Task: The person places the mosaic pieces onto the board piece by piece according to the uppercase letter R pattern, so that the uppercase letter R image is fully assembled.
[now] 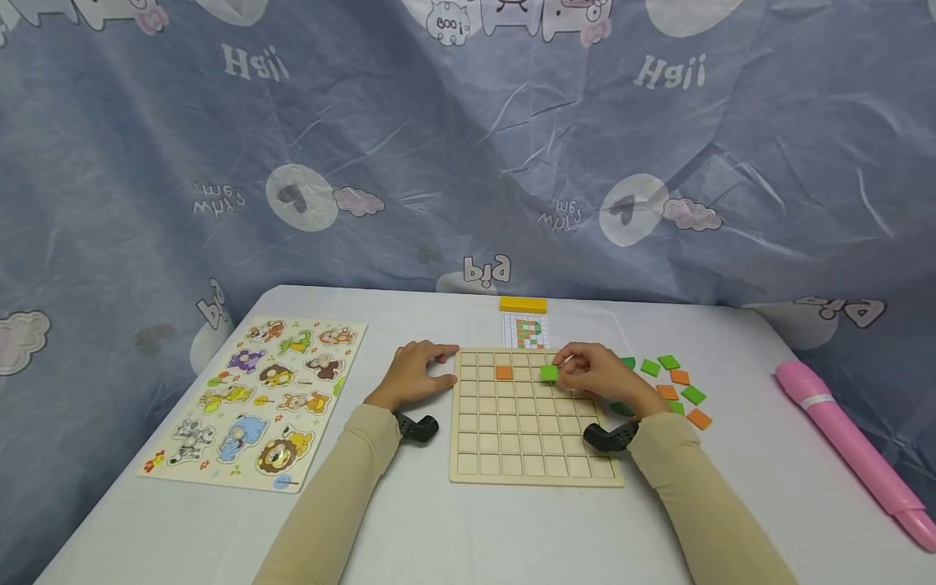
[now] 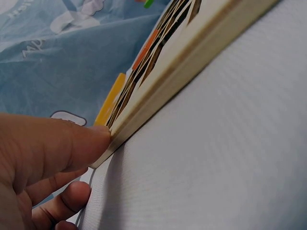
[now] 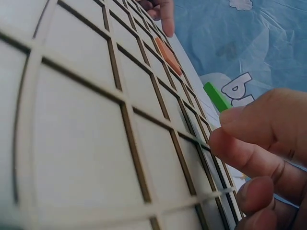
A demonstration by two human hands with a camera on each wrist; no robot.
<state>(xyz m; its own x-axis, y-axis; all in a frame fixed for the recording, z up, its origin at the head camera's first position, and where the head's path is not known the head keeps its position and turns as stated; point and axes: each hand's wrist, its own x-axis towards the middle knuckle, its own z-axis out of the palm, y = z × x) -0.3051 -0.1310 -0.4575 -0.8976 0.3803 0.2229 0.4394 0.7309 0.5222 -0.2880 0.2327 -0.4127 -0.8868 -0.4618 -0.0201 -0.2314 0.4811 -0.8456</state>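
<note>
A wooden grid board (image 1: 529, 444) lies on the white table, with one orange square tile (image 1: 504, 372) in a cell of its second row. My right hand (image 1: 601, 375) pinches a green square tile (image 1: 548, 374) between thumb and fingertips above the board's upper right part; in the right wrist view the green tile (image 3: 217, 97) is raised off the grid. At the board's far left corner my left hand (image 1: 412, 375) rests with thumb and forefinger against the edge. The left wrist view shows its thumb (image 2: 72, 143) touching the board's side (image 2: 158, 91).
Loose green and orange tiles (image 1: 667, 392) are scattered right of the board, partly behind the right hand. Beyond the board lie a pattern card (image 1: 537, 333) and a yellow bar (image 1: 522, 305). An animal puzzle board (image 1: 252, 406) is at left, a pink pen-shaped object (image 1: 851, 447) at right.
</note>
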